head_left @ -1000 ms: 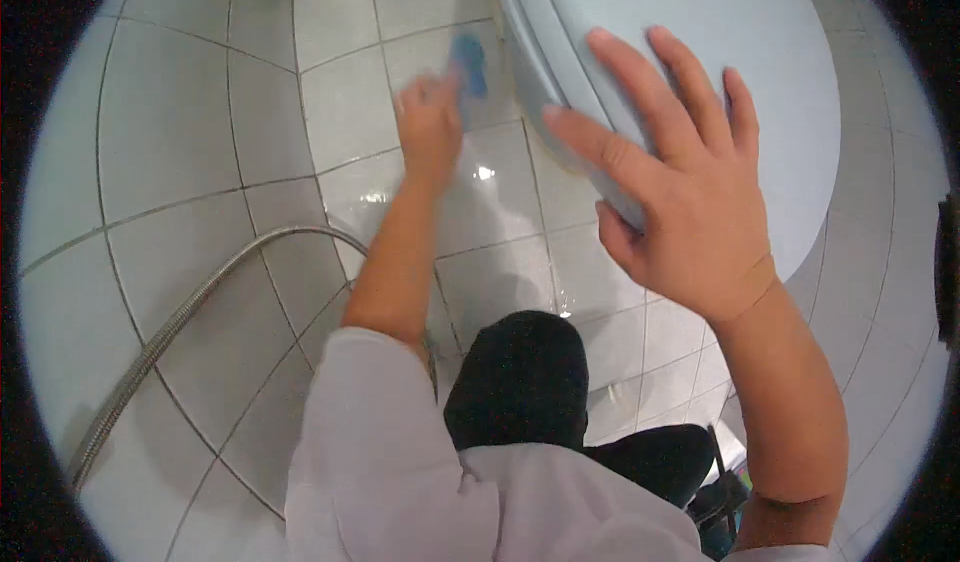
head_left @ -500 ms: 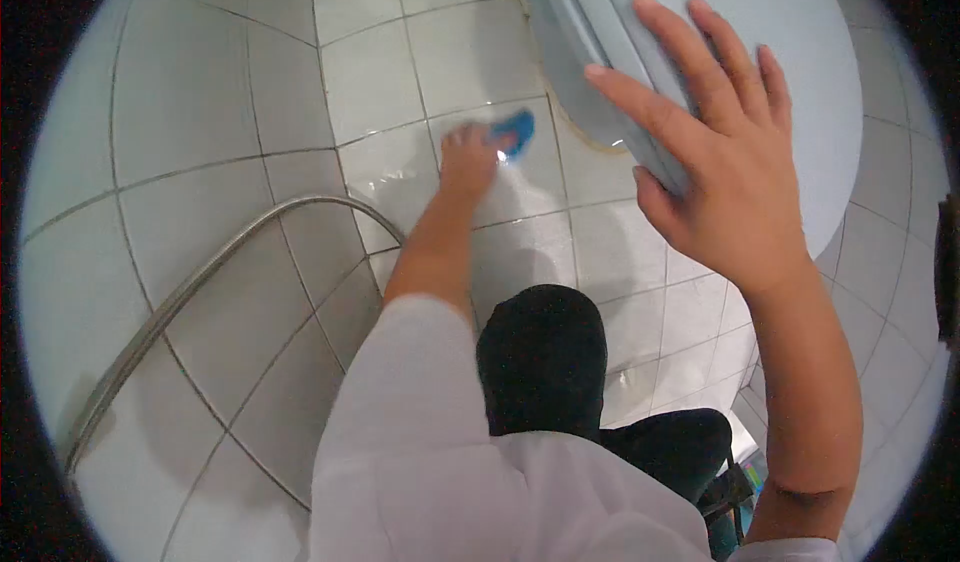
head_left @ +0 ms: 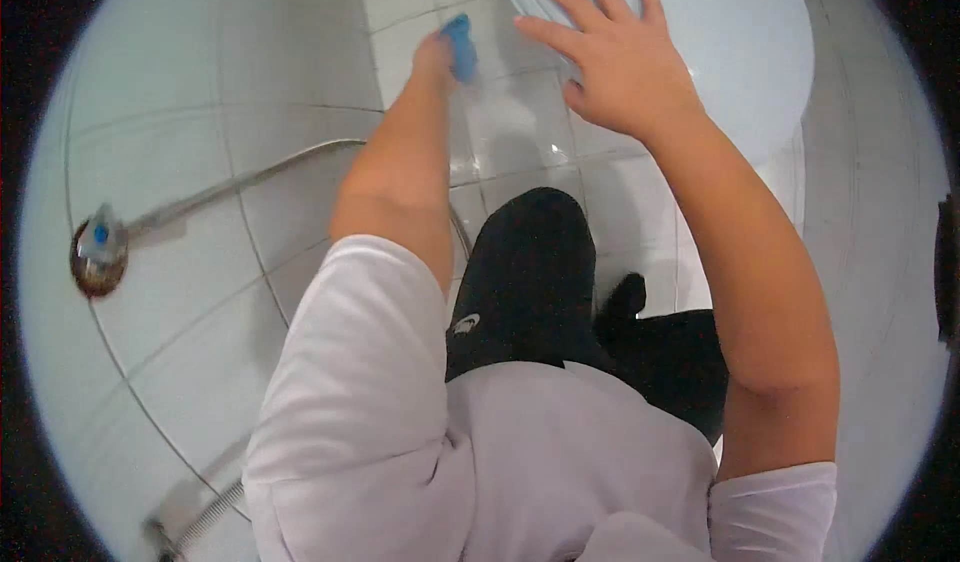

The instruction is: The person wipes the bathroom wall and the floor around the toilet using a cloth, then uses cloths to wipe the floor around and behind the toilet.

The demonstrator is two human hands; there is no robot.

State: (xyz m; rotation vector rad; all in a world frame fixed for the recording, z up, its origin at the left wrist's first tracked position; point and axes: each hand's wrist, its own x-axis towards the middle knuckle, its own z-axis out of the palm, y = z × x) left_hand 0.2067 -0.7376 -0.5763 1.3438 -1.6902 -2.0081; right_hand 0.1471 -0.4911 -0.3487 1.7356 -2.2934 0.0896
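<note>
Stretched forward over the tiled floor, my left hand (head_left: 433,59) is closed on a blue brush-like object (head_left: 461,48), which is at floor level; blur hides its details. My right hand (head_left: 625,62) lies with its fingers spread on the pale blue toilet lid (head_left: 745,57), near the lid's left edge. Nothing is held in the right hand. The toilet is to the right of the blue object.
A metal valve with a blue mark (head_left: 101,247) is mounted on the tiled wall at left, with a hose (head_left: 250,174) running from it. My dark-clad knee (head_left: 535,262) is bent below the hands. Light glints on the floor tiles (head_left: 515,127).
The view has shifted, bringing the wall valve into sight. My left hand has moved forward with the blue object. The right hand remains on the lid.
</note>
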